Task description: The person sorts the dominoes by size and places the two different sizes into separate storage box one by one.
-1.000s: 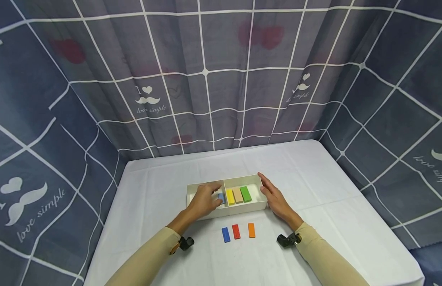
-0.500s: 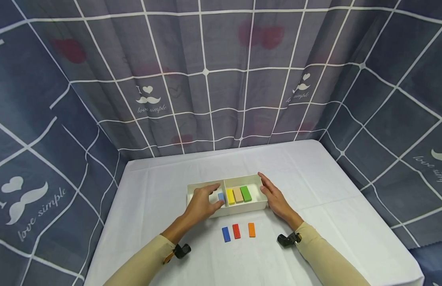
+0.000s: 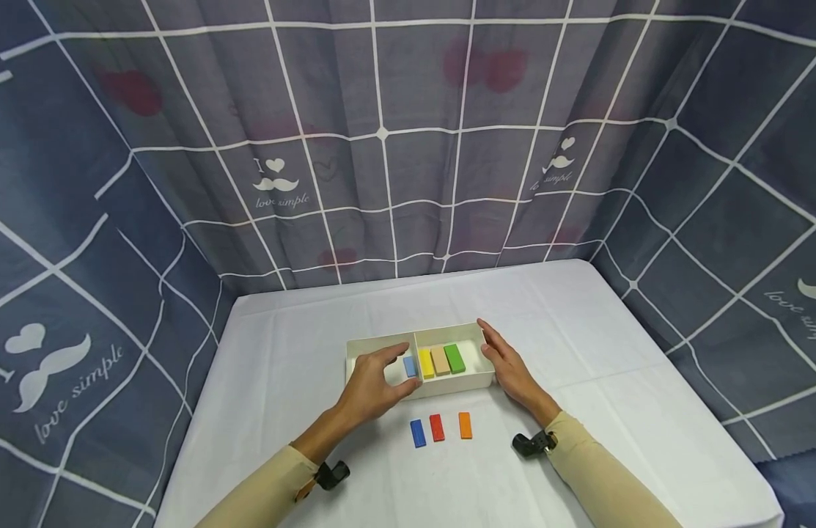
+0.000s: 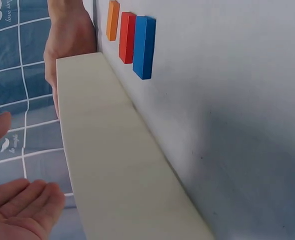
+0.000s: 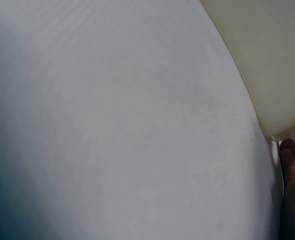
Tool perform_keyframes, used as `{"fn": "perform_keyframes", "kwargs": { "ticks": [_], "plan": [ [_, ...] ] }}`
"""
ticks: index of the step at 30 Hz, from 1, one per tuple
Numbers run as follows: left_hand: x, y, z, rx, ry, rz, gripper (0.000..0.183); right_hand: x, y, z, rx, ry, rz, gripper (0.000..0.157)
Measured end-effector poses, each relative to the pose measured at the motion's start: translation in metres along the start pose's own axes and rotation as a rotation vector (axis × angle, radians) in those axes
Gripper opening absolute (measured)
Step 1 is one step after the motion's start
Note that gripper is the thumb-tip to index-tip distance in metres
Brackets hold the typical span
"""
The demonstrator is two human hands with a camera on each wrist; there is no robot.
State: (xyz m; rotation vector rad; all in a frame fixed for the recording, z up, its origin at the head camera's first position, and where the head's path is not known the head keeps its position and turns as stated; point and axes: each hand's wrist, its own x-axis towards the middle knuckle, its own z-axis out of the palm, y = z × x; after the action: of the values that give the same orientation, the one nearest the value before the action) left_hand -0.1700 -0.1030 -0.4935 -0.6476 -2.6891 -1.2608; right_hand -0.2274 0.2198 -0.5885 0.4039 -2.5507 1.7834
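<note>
Nearest are two beige sleeves [image 3: 605,469], each wrist wearing a small black camera [image 3: 333,475]. Just ahead, on the white cloth [image 3: 579,337], three narrow blocks lie in a loose row: a dark blue block [image 3: 417,433] at the left, a red block [image 3: 437,427] near it, and an orange block [image 3: 465,425] set a little apart at the right. Beyond them sits a low cream box [image 3: 454,385], split by a divider into two compartments. The left hand [image 3: 371,385] is over the left compartment, its thumb and fingers well apart and gripping nothing; whether the thumb touches the front wall, I cannot tell. The right hand [image 3: 511,369] rests along the box's right end with its fingers extended, not closed on anything. Inside, a light blue block [image 3: 410,367] lies in the left compartment beside the divider. In the right one, a yellow block [image 3: 426,363], a tan block [image 3: 440,361] and a green block [image 3: 454,358] lie side by side from the divider outward. Behind the table hangs a dark curtain [image 3: 408,169] with white grid lines.
</note>
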Motion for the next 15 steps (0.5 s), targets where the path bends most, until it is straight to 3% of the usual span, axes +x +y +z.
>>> {"fn": "perform_keyframes", "kwargs": {
  "ticks": [15],
  "plan": [
    [-0.014, 0.009, 0.0, -0.051, 0.016, 0.097, 0.069, -0.003, -0.002, -0.001, -0.032, 0.004, -0.009, 0.058]
  ]
}}
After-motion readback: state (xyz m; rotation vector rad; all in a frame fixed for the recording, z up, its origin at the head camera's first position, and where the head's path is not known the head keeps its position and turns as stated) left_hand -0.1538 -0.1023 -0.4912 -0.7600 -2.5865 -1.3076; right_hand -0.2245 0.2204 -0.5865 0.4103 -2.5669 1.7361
